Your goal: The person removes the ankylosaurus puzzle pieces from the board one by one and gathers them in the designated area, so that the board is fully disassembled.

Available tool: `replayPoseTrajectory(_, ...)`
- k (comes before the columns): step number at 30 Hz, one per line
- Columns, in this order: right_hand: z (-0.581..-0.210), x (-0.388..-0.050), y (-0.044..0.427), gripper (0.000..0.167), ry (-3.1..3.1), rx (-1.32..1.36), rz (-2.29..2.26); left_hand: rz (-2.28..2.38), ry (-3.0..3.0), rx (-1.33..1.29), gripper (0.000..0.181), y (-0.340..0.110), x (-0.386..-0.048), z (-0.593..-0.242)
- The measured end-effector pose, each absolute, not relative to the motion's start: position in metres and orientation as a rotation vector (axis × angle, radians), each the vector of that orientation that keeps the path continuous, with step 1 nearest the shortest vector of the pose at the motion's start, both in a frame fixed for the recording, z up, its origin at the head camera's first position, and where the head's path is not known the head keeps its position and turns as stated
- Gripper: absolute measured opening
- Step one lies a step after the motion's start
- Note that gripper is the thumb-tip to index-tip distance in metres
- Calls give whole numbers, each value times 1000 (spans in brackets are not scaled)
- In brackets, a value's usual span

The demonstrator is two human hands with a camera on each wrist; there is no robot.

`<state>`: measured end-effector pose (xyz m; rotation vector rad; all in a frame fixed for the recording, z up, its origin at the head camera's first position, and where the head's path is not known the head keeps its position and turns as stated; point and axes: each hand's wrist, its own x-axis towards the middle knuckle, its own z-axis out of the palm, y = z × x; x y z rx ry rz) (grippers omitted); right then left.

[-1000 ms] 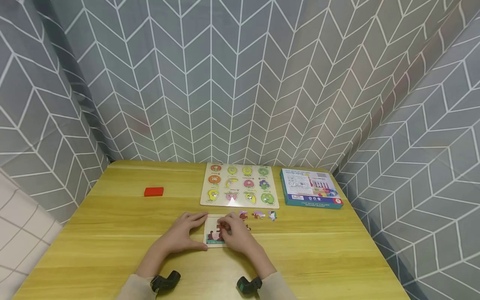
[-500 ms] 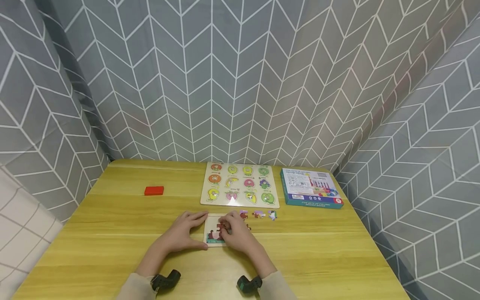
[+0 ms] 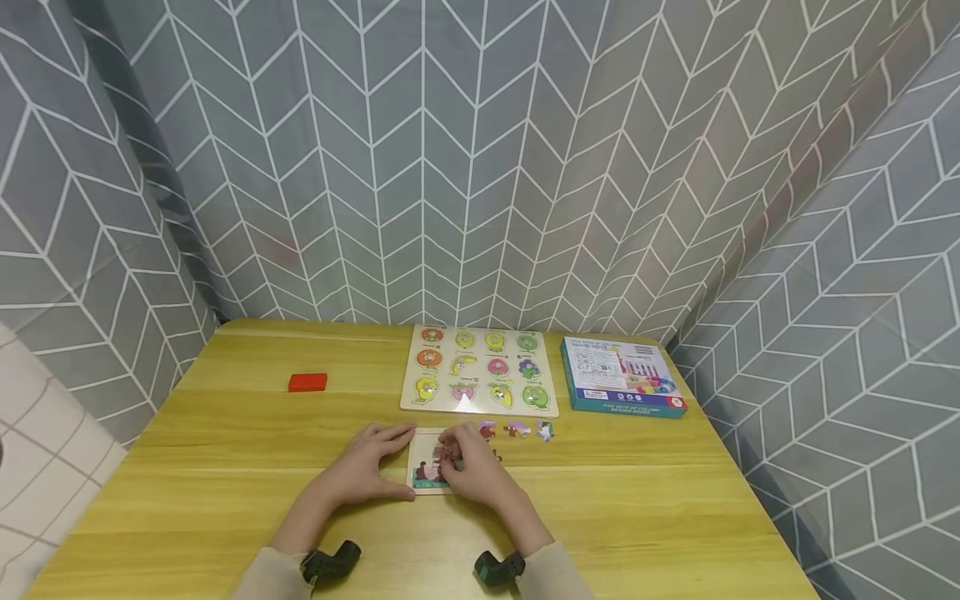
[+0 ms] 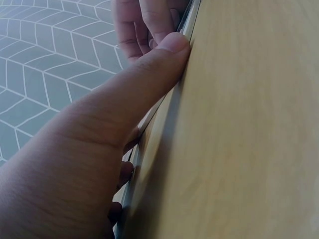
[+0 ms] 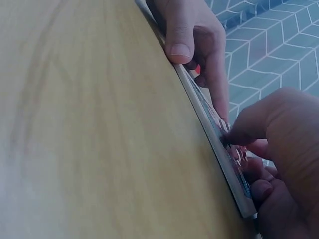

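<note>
Yellow table (image 3: 645,517) bears the tray (image 3: 423,443), left hand (image 3: 363,467) spread at its left edge. Over it, right hand (image 3: 474,468) pinches a piece (image 3: 441,453), paler than half a second ago: probably tilted, unseated.

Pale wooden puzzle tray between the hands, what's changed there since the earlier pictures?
Very little. The small brown jigsaw piece pinched by the right hand looks paler and seems to have tilted or lifted slightly; that hand has barely moved. Nothing was newly grasped or let go. The left hand stays at the left edge of the pale wooden puzzle tray; the tray and red rectangular block stay put.
</note>
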<state>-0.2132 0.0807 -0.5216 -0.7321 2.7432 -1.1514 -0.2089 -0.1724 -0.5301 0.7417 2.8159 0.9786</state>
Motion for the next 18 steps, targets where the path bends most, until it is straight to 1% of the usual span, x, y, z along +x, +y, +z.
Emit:
replayPoseTrajectory(10,-521,-216,86,40,2651,-827,-1182,986,2816,719,107,-171,-208,-529)
replayPoseTrajectory(18,-521,-218,90,37,2653,-892,-1121,976,2814,714,109,-171,-210,-532)
